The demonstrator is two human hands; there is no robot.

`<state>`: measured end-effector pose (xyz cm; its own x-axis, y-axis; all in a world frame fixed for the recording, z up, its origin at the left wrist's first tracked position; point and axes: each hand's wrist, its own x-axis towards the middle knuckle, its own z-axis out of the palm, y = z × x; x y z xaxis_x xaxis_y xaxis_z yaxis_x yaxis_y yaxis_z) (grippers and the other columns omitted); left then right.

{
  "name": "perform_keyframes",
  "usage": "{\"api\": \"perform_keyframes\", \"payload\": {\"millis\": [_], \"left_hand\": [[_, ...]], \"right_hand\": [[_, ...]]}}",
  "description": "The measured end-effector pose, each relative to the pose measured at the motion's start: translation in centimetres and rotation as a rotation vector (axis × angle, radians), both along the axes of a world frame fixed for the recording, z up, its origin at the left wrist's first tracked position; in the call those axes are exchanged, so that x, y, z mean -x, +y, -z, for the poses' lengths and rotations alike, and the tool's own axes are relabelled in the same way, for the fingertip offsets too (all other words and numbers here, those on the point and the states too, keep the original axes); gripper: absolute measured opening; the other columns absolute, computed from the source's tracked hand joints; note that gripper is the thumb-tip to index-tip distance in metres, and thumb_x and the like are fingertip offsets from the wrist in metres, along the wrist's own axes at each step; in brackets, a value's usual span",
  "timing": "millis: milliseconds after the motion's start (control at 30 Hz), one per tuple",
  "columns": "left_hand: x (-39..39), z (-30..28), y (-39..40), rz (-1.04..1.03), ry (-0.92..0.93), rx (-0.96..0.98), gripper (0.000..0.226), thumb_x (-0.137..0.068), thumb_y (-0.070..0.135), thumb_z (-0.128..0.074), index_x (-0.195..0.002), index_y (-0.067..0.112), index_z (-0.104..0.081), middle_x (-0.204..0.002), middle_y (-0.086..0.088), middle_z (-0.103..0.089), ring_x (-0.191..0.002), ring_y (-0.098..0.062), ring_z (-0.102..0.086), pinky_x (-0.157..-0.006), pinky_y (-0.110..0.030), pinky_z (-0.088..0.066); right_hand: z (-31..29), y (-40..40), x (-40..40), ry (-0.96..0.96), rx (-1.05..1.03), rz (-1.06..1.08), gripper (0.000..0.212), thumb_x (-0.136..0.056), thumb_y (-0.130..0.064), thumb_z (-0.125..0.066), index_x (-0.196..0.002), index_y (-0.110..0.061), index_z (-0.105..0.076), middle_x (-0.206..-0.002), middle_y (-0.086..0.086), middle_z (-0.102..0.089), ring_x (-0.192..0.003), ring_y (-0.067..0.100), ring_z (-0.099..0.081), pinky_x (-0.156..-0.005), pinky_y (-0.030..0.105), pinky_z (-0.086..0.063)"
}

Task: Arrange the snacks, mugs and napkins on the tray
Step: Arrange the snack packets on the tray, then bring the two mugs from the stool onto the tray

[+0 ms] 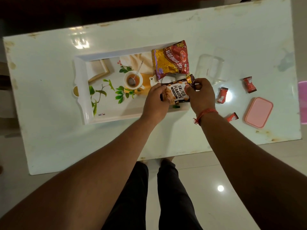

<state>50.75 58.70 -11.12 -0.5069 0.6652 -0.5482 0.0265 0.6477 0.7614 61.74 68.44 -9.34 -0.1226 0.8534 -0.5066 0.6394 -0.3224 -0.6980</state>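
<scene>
Snack-placing step. Left hand (153,98) and right hand (201,93), grip clamped on peanut packet (177,93), at tray (81,90) right end, beside sev packet (171,60). Next: lay flat, let go; candies (221,95) wait on bench (49,138).

A home living space: a low, glossy white worktop (216,39) with worn edges stands on polished floor tiles (224,188), bearing a printed serving tray (79,90).
</scene>
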Motion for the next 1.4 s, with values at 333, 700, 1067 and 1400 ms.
{"api": "perform_keyframes", "payload": {"millis": [333,700,1067,1400], "left_hand": [[1.5,-0.6,-3.2,0.104,0.388,-0.062,0.042,-0.095,0.017,-0.056,-0.136,0.013,-0.051,-0.142,-0.006,-0.049,-0.132,-0.021,-0.045,-0.107,-0.039,-0.044],[10.2,-6.0,-13.0,0.393,0.851,0.343,0.075,-0.091,0.063,-0.024,-0.154,0.023,-0.016,-0.164,-0.01,-0.012,-0.15,-0.034,-0.013,-0.115,-0.063,-0.018],[26.1,-7.7,-27.3,0.273,0.932,0.507,0.087,-0.086,0.079,-0.017,-0.155,0.028,0.0,-0.165,-0.008,0.006,-0.151,-0.035,0.003,-0.116,-0.065,-0.006],[41.3,-10.3,-40.1,0.169,1.036,0.48,0.082,-0.089,0.073,-0.02,-0.155,0.027,-0.01,-0.164,-0.011,-0.004,-0.151,-0.034,0.0,-0.117,-0.062,-0.008]], "right_hand": [[-1.2,-1.9,-0.4,-0.182,-0.441,-0.298,0.044,-0.096,-0.03,-0.053,-0.136,-0.011,-0.049,-0.138,0.01,-0.052,-0.128,0.026,-0.047,-0.11,0.04,-0.04],[-4.4,-7.5,8.1,-0.423,-0.468,-1.127,0.077,-0.096,-0.064,-0.03,-0.158,-0.023,-0.012,-0.167,0.007,-0.007,-0.153,0.033,-0.005,-0.12,0.059,-0.015],[-5.0,-20.2,25.3,-0.412,-0.556,-1.334,0.086,-0.089,-0.076,-0.007,-0.158,-0.026,-0.002,-0.167,0.004,0.003,-0.154,0.032,0.001,-0.12,0.059,-0.011],[-6.1,-32.2,43.1,-0.316,-0.632,-1.476,0.084,-0.091,-0.075,-0.01,-0.158,-0.025,-0.008,-0.167,0.007,-0.004,-0.153,0.035,-0.005,-0.119,0.061,-0.016]]}}
